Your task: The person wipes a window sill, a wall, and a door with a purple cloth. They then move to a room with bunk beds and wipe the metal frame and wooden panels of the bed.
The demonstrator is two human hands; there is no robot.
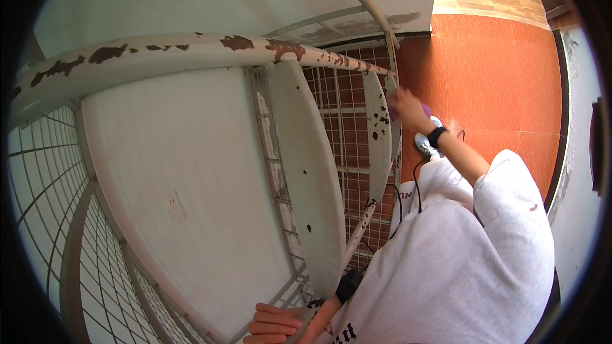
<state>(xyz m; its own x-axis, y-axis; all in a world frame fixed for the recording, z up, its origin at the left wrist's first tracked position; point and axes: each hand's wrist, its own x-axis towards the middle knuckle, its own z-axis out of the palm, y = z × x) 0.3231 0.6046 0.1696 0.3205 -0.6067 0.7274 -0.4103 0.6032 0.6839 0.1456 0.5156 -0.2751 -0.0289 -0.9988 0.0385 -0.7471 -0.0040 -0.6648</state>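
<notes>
A white-painted metal ladder with chipped paint stands before me, its side rail crossing the view and its wide flat steps leading down towards the floor. My right hand, with a black band on the wrist, reaches down to one of the lowest steps. It is closed around a purple cloth, which is blurred and partly hidden by the fingers. At the bottom of the view my left hand wraps round the ladder's near side rail, its fingers bent over the metal.
Wire mesh panels and a metal frame surround a pale flat board on the left. More mesh shows behind the steps. Orange floor tiles lie beyond my shoes. A dark cord hangs by my legs.
</notes>
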